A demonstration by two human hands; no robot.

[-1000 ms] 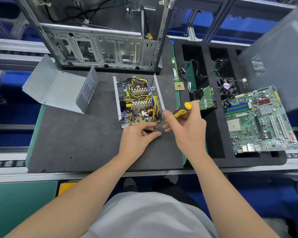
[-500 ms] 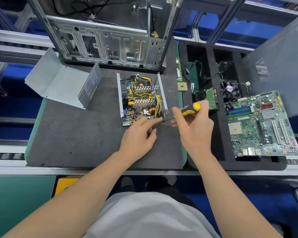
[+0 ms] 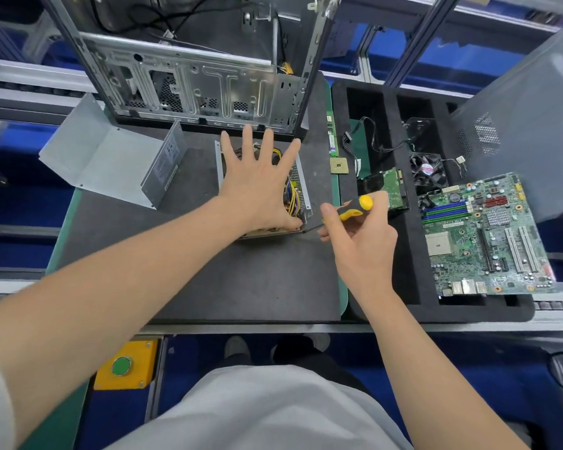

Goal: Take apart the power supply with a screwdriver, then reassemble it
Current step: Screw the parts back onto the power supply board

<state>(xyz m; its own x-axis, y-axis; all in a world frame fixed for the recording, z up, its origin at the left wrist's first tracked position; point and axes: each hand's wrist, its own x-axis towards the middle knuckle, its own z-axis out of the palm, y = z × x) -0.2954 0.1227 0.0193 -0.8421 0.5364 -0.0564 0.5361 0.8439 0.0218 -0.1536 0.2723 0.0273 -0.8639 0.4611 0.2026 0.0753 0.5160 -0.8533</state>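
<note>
Head view, looking down on a dark work mat [image 3: 241,280]. The opened power supply [image 3: 301,190] lies at the middle of the mat with its circuit board and yellow wiring exposed. The left hand [image 3: 257,186] rests flat on top of it, fingers straight and spread wide, holding nothing. The right hand [image 3: 361,245] is curled round the yellow-and-black handle of a screwdriver [image 3: 355,211], whose tip meets the near right corner of the power supply. The removed metal cover [image 3: 111,164] lies on the mat to the left, well apart. An open computer case [image 3: 192,86] stands behind. Beside the mat on the right, a black foam tray [image 3: 403,271] holds parts in its compartments. In the left column are a black cable [image 3: 371,141] and, nearer, a hard drive [image 3: 394,190]. In the next column is a cooling fan [image 3: 429,172]. A motherboard [image 3: 488,235] lies across the right side. A CPU [image 3: 339,165] sits at the mat's right edge.
</note>
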